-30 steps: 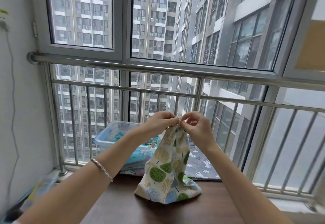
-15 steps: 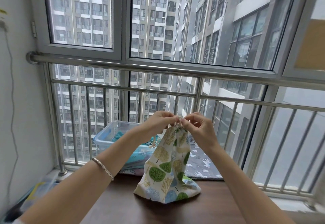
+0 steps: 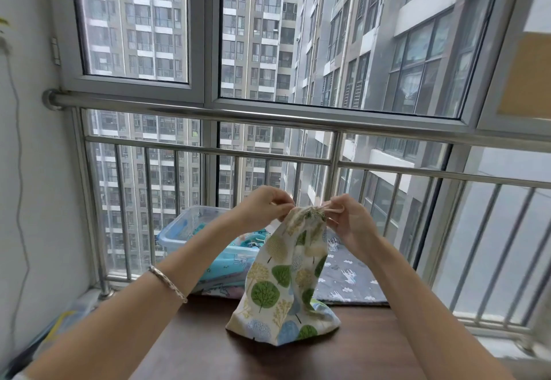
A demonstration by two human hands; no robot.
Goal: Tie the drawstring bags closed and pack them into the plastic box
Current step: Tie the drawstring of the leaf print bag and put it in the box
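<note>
The left hand (image 3: 264, 206) and right hand (image 3: 353, 224) each pinch an end of the drawstring (image 3: 333, 207) at the gathered mouth, probably drawing apart to tighten a knot. The tree-print bag (image 3: 280, 287) stands on the table (image 3: 193, 350) (base taking the weight), near the plastic box (image 3: 171, 235) behind it.

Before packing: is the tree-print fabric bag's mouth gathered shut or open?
Gathered shut: the tree-print fabric drawstring bag is bunched tight at top; left hand and right hand pinch its cords. Knot: cannot tell.

The left hand (image 3: 264, 207) and right hand (image 3: 353, 222), raised together, pinch the drawstring (image 3: 334, 208).
</note>
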